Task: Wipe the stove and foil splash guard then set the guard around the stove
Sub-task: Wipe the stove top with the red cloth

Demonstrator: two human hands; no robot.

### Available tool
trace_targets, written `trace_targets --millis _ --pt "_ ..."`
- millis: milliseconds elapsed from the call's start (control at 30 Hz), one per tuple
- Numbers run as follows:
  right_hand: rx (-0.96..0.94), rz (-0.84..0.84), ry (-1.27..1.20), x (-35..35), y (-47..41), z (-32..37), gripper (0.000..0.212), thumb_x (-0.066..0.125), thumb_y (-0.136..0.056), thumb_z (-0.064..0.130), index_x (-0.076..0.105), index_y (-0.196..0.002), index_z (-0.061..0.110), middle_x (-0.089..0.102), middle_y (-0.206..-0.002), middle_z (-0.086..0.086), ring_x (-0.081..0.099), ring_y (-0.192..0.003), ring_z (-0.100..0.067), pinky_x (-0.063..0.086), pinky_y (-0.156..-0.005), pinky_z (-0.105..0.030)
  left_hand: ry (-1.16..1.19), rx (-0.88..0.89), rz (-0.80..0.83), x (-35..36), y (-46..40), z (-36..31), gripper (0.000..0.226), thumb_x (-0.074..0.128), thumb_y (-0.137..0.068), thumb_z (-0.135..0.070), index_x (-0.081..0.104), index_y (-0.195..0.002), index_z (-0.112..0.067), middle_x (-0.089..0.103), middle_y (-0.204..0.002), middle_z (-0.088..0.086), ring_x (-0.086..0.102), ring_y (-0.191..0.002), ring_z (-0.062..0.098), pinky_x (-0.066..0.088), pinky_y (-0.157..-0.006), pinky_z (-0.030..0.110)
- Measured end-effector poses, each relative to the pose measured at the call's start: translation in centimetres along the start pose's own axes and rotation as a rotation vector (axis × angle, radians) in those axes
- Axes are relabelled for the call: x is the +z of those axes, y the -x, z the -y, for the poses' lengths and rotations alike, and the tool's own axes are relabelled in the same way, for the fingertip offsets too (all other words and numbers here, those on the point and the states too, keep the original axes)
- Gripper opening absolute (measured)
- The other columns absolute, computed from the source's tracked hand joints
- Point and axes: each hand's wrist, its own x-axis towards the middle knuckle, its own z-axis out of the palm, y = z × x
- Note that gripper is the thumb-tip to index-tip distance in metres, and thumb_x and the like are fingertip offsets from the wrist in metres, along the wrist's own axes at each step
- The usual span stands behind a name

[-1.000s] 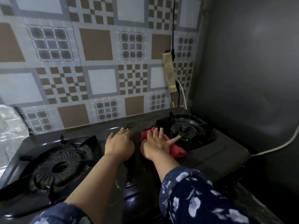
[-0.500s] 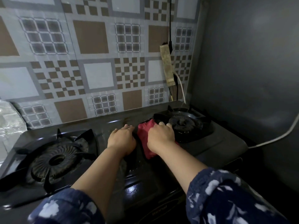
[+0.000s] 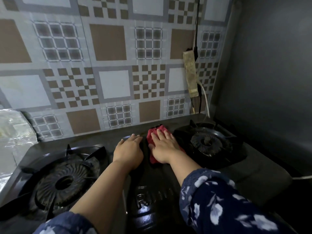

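Observation:
A black two-burner gas stove (image 3: pixel 157 184) fills the lower view, with one burner on the left (image 3: pixel 64 181) and one on the right (image 3: pixel 209 142). My right hand (image 3: pixel 164 146) lies flat with fingers spread on a red cloth (image 3: pixel 153 157), pressing it onto the stove's middle strip near the back edge. My left hand (image 3: pixel 129 149) rests palm down on the stove just left of the cloth, holding nothing. The crinkled foil splash guard (image 3: pixel 13 134) stands at the far left beside the stove, partly cut off by the frame.
A patterned tiled wall (image 3: pixel 108 65) runs close behind the stove. A power strip (image 3: pixel 190 73) with cables hangs on it above the right burner. A dark grey wall (image 3: pixel 270 73) closes the right side, with a white cable (image 3: pixel 302 177) low on it.
My right hand has opened from a bunched grip to a flat palm and slid the red cloth toward the back of the stove. My left hand stays beside it.

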Motion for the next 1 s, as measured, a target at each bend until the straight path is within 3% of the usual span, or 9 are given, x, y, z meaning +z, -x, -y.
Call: trace_targets --millis 167,467,633,767,1000 --pt "0.057 -0.001 0.007 -0.5 -5.4 0.1 0.061 0.021 -0.099 0.047 0.005 -0.152 0.021 -0.009 -0.161 -0.007 -0.010 -0.147 -0.032 -0.006 -0.119 -0.045 -0.006 -0.047 -0.074 -0.6 -3.6 1.0 0.056 0.035 -0.093 -0.013 0.028 -0.148 -0.020 0.026 -0.157 -0.004 0.013 -0.147 0.009 0.010 -0.120 0.036" --pt "0.593 -0.038 -0.042 -2.3 -11.9 -0.9 0.077 0.031 -0.095 0.052 0.000 -0.152 0.011 -0.013 -0.158 -0.021 -0.006 -0.144 -0.046 -0.002 -0.117 -0.054 -0.024 0.012 -0.111 -0.7 -6.5 1.7 0.052 0.034 -0.097 -0.021 0.026 -0.149 -0.023 0.023 -0.157 -0.007 0.008 -0.147 0.007 0.008 -0.119 0.036" --pt "0.690 -0.038 -0.019 -2.9 -13.1 -2.9 0.085 0.036 -0.090 0.057 0.002 -0.152 0.009 -0.010 -0.158 -0.022 -0.002 -0.144 -0.047 -0.001 -0.117 -0.056 -0.040 0.014 -0.093 -1.0 -7.0 2.4 0.052 0.034 -0.098 -0.024 0.024 -0.149 -0.025 0.020 -0.158 -0.006 0.005 -0.147 0.007 0.006 -0.119 0.037" --pt "0.565 0.031 0.051 -3.1 -12.2 -2.4 0.075 0.023 -0.096 0.054 0.000 -0.152 0.010 -0.011 -0.158 -0.022 -0.003 -0.144 -0.046 0.000 -0.117 -0.056 -0.022 0.002 -0.069 -1.2 -6.7 2.3 0.052 0.037 -0.098 -0.024 0.024 -0.149 -0.026 0.019 -0.158 -0.004 0.005 -0.147 0.009 0.005 -0.119 0.038" --pt "0.000 0.233 0.120 -2.9 -8.8 -1.3 0.063 0.018 -0.099 0.050 -0.007 -0.151 0.024 -0.024 -0.157 -0.008 -0.021 -0.144 -0.036 -0.011 -0.117 -0.050 0.000 -0.026 -0.096 -1.4 -5.5 1.6 0.054 0.039 -0.098 -0.025 0.023 -0.150 -0.025 0.019 -0.158 -0.004 0.006 -0.147 0.010 0.007 -0.121 0.040"
